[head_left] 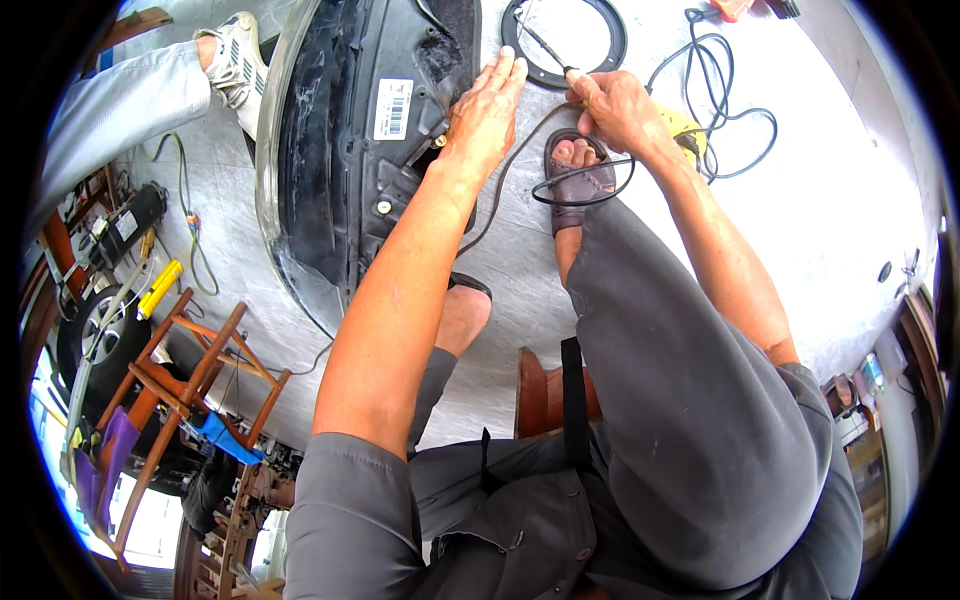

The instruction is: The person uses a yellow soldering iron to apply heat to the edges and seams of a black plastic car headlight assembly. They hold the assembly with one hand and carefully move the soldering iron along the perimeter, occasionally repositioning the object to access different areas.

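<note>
A large car headlamp [345, 150] lies on the floor, its black plastic back up and its clear lens edge to the left. My left hand [483, 115] rests flat along its right side, fingers stretched out, holding nothing. My right hand [618, 112] is closed around the grip of a slim tool [541, 42] with a thin metal shaft, perhaps a soldering iron. The shaft points up and left, across a black ring [621, 47] on the floor. A dark cord [505, 185] passes under my right hand; where it ends is hidden.
My sandalled foot [580, 185] stands below my right hand. A yellow object [680, 130] and a tangled black cable [725, 95] lie to the right. Another person's shoe [238, 70] is beside the headlamp. A wooden frame [185, 390] and a wheel [100, 345] stand at left.
</note>
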`<state>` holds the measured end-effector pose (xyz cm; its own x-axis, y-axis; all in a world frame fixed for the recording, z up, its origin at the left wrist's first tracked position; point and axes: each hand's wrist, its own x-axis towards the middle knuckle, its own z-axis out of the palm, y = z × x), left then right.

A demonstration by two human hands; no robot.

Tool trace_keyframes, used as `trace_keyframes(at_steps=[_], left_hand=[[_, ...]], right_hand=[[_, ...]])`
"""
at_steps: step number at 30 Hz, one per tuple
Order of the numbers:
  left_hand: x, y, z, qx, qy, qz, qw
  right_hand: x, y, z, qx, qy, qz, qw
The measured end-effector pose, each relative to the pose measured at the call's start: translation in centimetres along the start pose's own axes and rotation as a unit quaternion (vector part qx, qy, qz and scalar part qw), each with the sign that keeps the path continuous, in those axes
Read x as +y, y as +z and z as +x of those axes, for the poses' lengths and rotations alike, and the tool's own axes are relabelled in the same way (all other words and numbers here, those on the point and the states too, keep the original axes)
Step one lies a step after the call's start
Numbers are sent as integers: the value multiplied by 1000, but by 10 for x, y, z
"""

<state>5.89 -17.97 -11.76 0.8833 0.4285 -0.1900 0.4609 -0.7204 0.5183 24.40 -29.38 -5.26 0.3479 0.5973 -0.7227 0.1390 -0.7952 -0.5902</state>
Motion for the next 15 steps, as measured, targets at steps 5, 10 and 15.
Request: trace_keyframes(at_steps=[5,10,15], left_hand=[[1,0,1,8,8,8,1000],[4,-2,1,-8,-1,15,1000],[2,-1,1,-9,0,20,1000]], right_hand=[[8,3,5,12,-22,5,1000],[7,3,4,9,-16,14,1000],[2,11,1,3,8,65,998]])
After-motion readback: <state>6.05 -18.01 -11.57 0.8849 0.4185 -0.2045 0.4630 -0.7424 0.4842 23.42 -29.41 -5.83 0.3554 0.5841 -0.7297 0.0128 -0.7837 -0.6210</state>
